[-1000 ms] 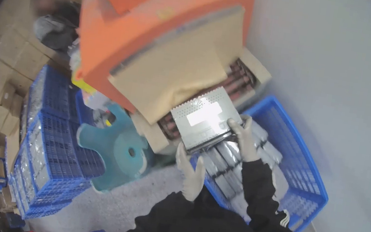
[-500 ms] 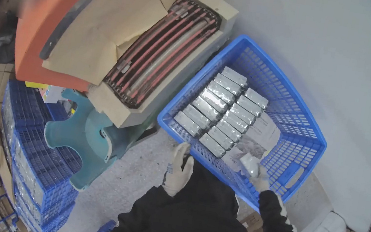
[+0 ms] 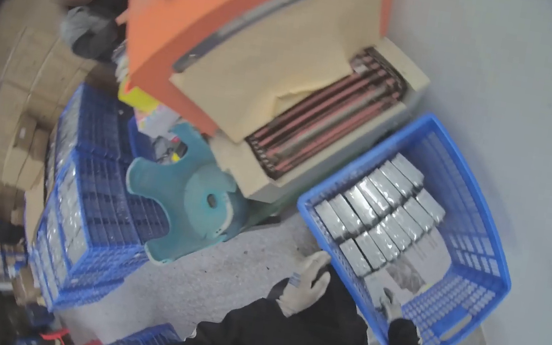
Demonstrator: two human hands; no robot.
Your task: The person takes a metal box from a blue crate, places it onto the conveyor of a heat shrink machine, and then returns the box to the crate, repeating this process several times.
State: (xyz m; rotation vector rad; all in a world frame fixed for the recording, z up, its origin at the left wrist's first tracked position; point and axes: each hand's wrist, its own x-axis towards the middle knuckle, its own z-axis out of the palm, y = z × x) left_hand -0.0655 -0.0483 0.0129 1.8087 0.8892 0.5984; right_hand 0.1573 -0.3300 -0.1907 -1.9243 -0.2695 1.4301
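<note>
A blue plastic basket (image 3: 480,183) holds two rows of silver-grey boxes (image 3: 373,195) in shiny clear wrap. My right hand (image 3: 392,308), in a pale glove, is low inside the basket, its fingers closed around a small wrapped box near the front end of the rows. Most of that box is hidden by the fingers and blurred. Under it, a printed sheet (image 3: 430,258) lies on the basket floor. My left hand (image 3: 305,285), gloved too, is just outside the basket's near-left rim. Its fingers are apart and nothing is in it.
Left of the basket stands an orange machine (image 3: 166,47) with a tan box-like opening holding reddish tubes (image 3: 331,123). A teal stool (image 3: 207,198) is beside it. Stacked blue crates (image 3: 96,216) fill the left. Farther back, a person (image 3: 94,21) is near cartons. A pale wall borders the right.
The view has swung left, so everything sits farther right and lower. My right hand has lowered the wrapped box toward the basket floor by the rows. My left hand stays by the rim.
</note>
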